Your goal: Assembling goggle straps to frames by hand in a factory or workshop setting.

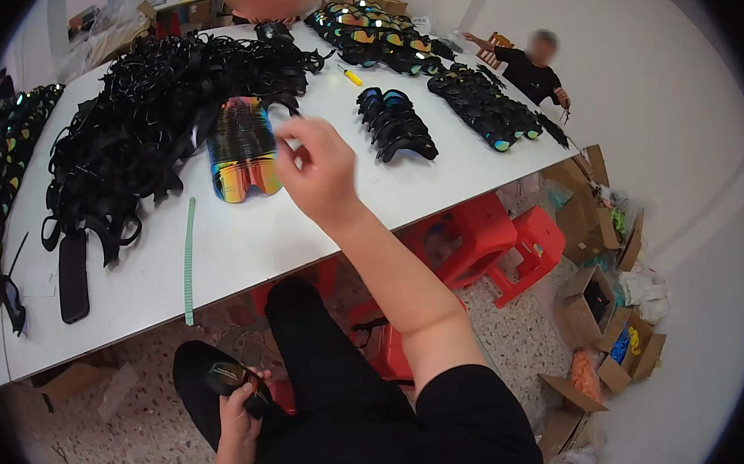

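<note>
The left hand [240, 421] rests low on the person's lap, below the near edge of the white tabletop [241, 249], its fingers clenched around a pair of goggles [236, 381] with a black frame and a dark, faintly iridescent lens. The right hand [318, 170] is raised over the middle of the tabletop, blurred, its fingers curled loosely with thumb and forefinger drawn together; whether it pinches anything I cannot tell. Just beside it, to its left, lies a stack of mirrored lenses [241, 148], rainbow-tinted, fanned out in a row that runs from mid-table toward the near edge. Left of the stack a large heap of black goggle frames [156, 113] spreads across the left half of the tabletop up to the far edge. A thin green strip [189, 258] lies straight near the front edge, and a flat black case [73, 276] lies near the front left corner. Beyond the right hand sits a short row of finished goggles [394, 123], with a small yellow tool [351, 76] farther back. More finished goggles line the far right edge [484, 106] and the far edge. Red plastic stools [492, 240] stand under the right side of the table.
</note>
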A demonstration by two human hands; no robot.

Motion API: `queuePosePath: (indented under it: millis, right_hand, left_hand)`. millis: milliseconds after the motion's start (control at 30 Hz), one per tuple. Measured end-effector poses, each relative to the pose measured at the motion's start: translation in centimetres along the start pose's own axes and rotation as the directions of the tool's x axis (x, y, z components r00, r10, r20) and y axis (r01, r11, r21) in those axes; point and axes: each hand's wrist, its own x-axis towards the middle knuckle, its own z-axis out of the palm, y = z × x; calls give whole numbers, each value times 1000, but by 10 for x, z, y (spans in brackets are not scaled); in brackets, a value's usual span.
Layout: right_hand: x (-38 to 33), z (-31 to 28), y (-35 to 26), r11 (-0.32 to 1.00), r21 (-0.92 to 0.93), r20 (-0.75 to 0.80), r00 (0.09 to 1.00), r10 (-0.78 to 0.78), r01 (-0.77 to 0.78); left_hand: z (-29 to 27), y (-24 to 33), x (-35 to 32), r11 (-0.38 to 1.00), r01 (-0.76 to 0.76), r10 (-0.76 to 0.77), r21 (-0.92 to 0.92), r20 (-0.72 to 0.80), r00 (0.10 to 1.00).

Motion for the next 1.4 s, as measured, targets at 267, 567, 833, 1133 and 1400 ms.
queuePosePath:
  millis: [267, 567, 833, 1133, 1400]
  right_hand:
    - [-141, -102, -69, 590, 442, 749, 640, 171, -676]
    - [-211, -93, -84, 766, 239, 717, 641, 275, -596]
    - [-237, -74, -94, 605, 306, 733, 587, 343, -735]
    - [-280, -119, -103, 429, 109, 554, 413, 723, -897]
    - [-278, -107, -110, 540, -7, 533, 454, 715, -842]
  left_hand:
    - [30, 29, -4, 979, 180, -138, -97, 341, 930]
    - [69, 5, -18, 900, 167, -252, 403, 169, 953]
    - [61, 8, -27, 952, 229, -264, 205, 164, 950]
    - [60, -10, -11, 978, 150, -159, 149, 56, 986]
    - [61, -13, -13, 990, 41, -47, 132, 43, 998]
